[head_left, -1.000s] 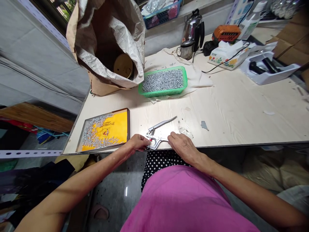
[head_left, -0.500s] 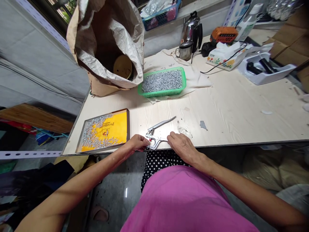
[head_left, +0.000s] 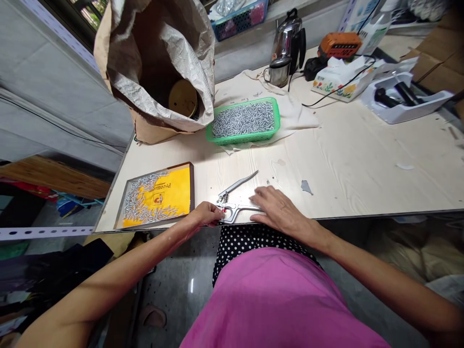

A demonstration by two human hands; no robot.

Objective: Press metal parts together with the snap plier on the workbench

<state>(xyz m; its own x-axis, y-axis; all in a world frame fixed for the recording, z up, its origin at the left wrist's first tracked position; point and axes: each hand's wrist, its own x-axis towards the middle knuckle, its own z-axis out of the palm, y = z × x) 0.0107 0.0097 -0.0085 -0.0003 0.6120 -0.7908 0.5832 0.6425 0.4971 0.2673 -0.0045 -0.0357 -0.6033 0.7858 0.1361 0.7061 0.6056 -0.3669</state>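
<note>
A pair of silver hand pliers (head_left: 232,211) with a spring between its spread handles lies at the table's front edge. My left hand (head_left: 207,214) is closed in a pinch at the jaw end, beside a small red part. What its fingertips hold is too small to make out. My right hand (head_left: 277,208) is open, thumb and fingers apart on either side of the lower handle's end. Left of my left hand lies a shallow tray (head_left: 192,188) with a yellow sheet (head_left: 174,191) and many small silver metal pins (head_left: 136,200).
Behind the pliers stands a green basket (head_left: 242,141) filled with similar silver pieces. A large open sack (head_left: 155,123) is at the back left. A kettle (head_left: 288,38), a metal cup (head_left: 279,72), a tissue pack (head_left: 335,87) and a white tray (head_left: 402,111) stand at the back right.
My right hand has loosened from the lower handle, its fingers spreading and shifting right. The upper handle has swung slightly left. My left hand stays at the jaws.
</note>
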